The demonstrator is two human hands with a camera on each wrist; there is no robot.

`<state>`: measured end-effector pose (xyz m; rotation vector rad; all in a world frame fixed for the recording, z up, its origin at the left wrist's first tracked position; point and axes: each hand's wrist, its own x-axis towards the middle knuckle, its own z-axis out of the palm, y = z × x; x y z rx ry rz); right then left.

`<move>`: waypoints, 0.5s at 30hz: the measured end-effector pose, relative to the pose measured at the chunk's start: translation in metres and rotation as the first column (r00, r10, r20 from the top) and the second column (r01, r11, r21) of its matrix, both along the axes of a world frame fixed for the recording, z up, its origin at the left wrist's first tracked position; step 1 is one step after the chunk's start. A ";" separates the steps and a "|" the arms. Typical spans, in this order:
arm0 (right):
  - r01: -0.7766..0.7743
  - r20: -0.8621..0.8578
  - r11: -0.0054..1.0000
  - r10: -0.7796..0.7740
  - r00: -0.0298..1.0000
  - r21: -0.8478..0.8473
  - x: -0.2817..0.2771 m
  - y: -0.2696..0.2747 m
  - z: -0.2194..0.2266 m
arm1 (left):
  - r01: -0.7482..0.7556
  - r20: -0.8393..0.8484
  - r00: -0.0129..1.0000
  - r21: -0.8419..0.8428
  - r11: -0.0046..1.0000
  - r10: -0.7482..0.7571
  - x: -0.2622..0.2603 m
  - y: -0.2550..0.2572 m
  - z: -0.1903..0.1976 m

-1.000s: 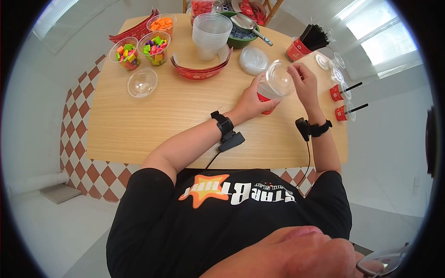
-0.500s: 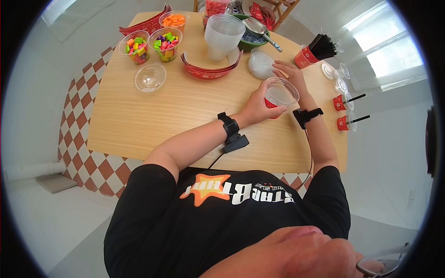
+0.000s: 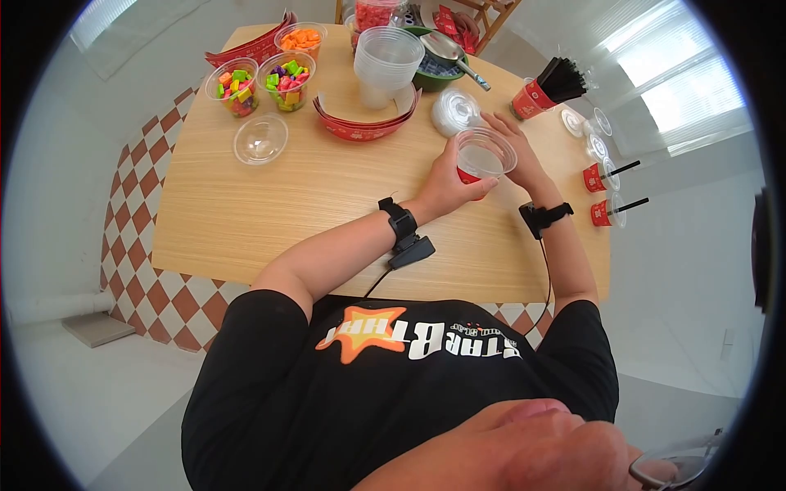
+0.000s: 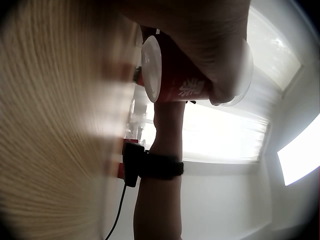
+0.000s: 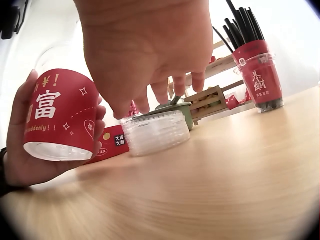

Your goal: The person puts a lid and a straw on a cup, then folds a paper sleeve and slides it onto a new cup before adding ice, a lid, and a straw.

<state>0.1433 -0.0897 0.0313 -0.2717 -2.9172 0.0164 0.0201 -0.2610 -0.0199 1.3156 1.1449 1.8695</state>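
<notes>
Lidding the red-sleeved cup, likely: left hand grips it; right hand, fingers extended, nothing visibly held, at lid stack; next probably calls for separating one

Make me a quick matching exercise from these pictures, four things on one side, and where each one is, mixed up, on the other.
Things
1. Metal scoop
2. Red cup marked 富
3. Black straws
4. Clear lids

Places
A. Bunched in a red-wrapped cup
B. Stacked beside the right hand
C. Resting on the green bowl, handle over its rim
D. Held in the left hand

Right pairs: 1-C, 2-D, 3-A, 4-B
</notes>
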 end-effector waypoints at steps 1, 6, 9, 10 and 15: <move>0.022 0.001 0.999 -0.022 1.000 -0.024 0.000 -0.001 0.002 | -0.014 -0.017 1.000 -0.003 1.000 0.014 0.000 0.000 0.000; 0.048 -0.019 0.995 -0.050 0.999 -0.088 0.002 0.000 0.001 | 0.006 -0.008 1.000 -0.032 0.999 -0.006 0.000 0.000 -0.001; 0.057 -0.190 0.913 -0.145 0.971 -0.404 0.005 0.002 0.002 | -0.051 -0.027 0.998 -0.013 0.999 0.050 0.000 0.000 -0.001; 0.014 -0.200 0.647 -0.256 0.946 -0.762 0.005 -0.004 0.010 | -0.080 -0.041 0.996 -0.019 0.997 0.080 0.000 0.001 -0.001; -0.170 -0.201 0.339 -0.060 0.978 -0.925 0.004 -0.040 0.018 | -0.042 0.074 0.996 -0.091 0.995 0.048 0.000 -0.002 0.001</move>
